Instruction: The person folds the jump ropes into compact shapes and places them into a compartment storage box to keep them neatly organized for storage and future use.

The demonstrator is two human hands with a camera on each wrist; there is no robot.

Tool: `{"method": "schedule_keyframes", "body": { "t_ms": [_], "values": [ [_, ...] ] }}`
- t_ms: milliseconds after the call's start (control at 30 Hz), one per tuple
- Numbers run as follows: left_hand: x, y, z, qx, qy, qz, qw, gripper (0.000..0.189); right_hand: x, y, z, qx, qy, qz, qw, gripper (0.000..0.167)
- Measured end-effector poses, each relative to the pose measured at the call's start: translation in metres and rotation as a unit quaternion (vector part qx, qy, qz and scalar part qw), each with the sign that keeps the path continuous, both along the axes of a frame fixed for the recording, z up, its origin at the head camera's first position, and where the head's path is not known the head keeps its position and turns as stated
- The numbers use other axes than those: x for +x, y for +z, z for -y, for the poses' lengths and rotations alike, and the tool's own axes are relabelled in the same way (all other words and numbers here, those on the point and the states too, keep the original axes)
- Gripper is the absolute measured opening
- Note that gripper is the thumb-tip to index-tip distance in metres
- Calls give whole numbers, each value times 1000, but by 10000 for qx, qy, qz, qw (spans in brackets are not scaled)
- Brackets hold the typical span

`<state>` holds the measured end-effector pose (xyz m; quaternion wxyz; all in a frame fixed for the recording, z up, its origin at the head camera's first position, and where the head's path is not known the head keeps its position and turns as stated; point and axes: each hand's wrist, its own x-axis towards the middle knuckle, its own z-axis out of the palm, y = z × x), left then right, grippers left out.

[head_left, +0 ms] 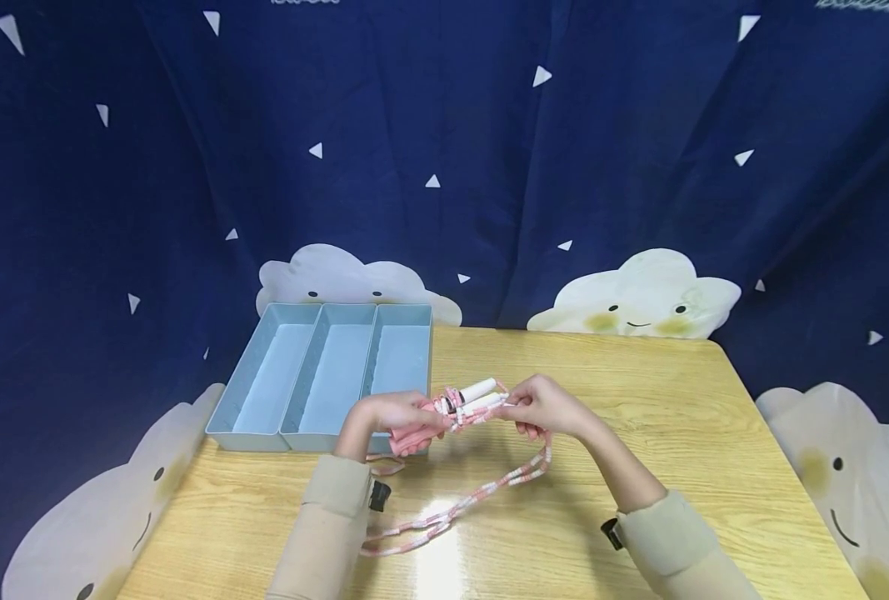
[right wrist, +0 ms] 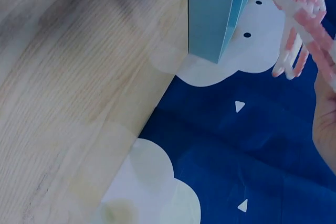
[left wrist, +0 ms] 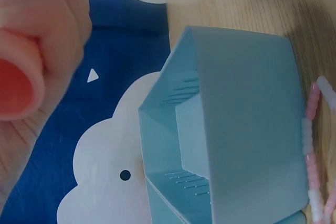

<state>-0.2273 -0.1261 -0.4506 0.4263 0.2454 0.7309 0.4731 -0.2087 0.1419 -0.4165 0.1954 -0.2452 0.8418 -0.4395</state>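
A beaded jump rope (head_left: 447, 518) in pink and white is held up between both hands over the wooden table. My left hand (head_left: 395, 412) grips its two handles (head_left: 481, 402) side by side, their pink ends toward me and white parts pointing away to the right. Beaded cord is wound around the handles. My right hand (head_left: 549, 406) pinches the cord close to the white handle tips. From there a long loop hangs down to the table and runs left under my left forearm. In the left wrist view, a hollow pink handle end (left wrist: 18, 90) sticks out of the fist.
A light blue tray (head_left: 243, 442) with three long compartments stands left on the wooden table (head_left: 639, 467), right beside my left hand. Some cord lies along its near wall. Behind the table hangs a dark blue curtain (head_left: 384, 100) with white triangles and clouds.
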Motion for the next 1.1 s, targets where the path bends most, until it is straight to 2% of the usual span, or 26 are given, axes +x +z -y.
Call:
{"method": "schedule_keyframes", "body": {
  "t_ms": [133, 267, 400, 500, 633, 767, 1100],
  "values": [
    [0, 2, 0, -99, -22, 278, 9996, 44, -3, 2, -1, -98, 232, -117, 9996, 35],
    [1, 4, -1, -162, -137, 537, 9983, 40, -7, 1, 0, -83, 581, -548, 9968, 37],
    [0, 4, -1, -81, -271, 784, 9965, 33, -12, 1, -1, 65, 870, -895, 9922, 30],
    [0, 4, -2, -39, -345, 1048, 9939, 30, -16, 2, -1, 186, 1069, -902, 9900, 22],
    [0, 3, -2, -7, -476, 1318, 9901, 29, -22, 3, -1, 244, 1392, -931, 9856, 21],
    [0, 2, -3, -64, -595, 1429, 9879, 29, -26, 2, -1, 185, 1683, -893, 9815, 20],
    [3, -2, -8, -96, -599, 1633, 9847, 29, -27, 6, 8, 297, 1677, -982, 9805, 16]
  ]
}}
